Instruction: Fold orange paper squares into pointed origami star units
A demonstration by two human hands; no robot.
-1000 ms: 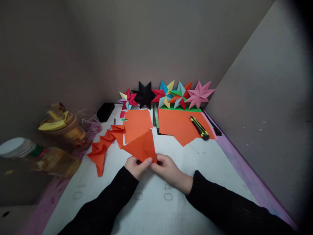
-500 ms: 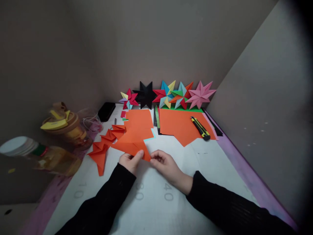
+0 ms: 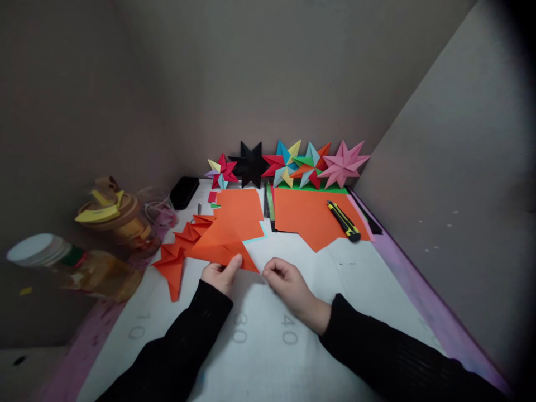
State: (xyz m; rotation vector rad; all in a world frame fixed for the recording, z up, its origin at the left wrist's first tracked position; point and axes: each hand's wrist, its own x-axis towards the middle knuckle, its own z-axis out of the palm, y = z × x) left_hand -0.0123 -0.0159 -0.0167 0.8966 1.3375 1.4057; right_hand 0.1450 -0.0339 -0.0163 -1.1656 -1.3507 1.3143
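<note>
My left hand (image 3: 219, 277) pinches a folded sheet of orange paper (image 3: 221, 248) by its near edge, thumb on top and fingers underneath. The sheet tapers to a point on the right. Just past that point is my right hand (image 3: 288, 285), its thumb and forefinger pressed together and nothing visible between them. A small gap seems to separate these fingertips from the paper. Left of the held sheet lie several folded orange paper pieces (image 3: 171, 265), pointed in shape. Behind it, flat orange paper (image 3: 240, 204) is spread on the white mat (image 3: 268, 363).
A yellow-black utility knife (image 3: 343, 220) rests on a larger orange sheet (image 3: 299, 209) at right. Several folded paper stars (image 3: 344, 163) lean on the back wall. To the left stand a lidded cup (image 3: 121, 218), a white-capped bottle (image 3: 96, 271) and a black phone-like object (image 3: 184, 192).
My right fingertips have moved slightly right, off the orange paper's point. The paper has shifted a little left with my left hand, which keeps hold of it.
</note>
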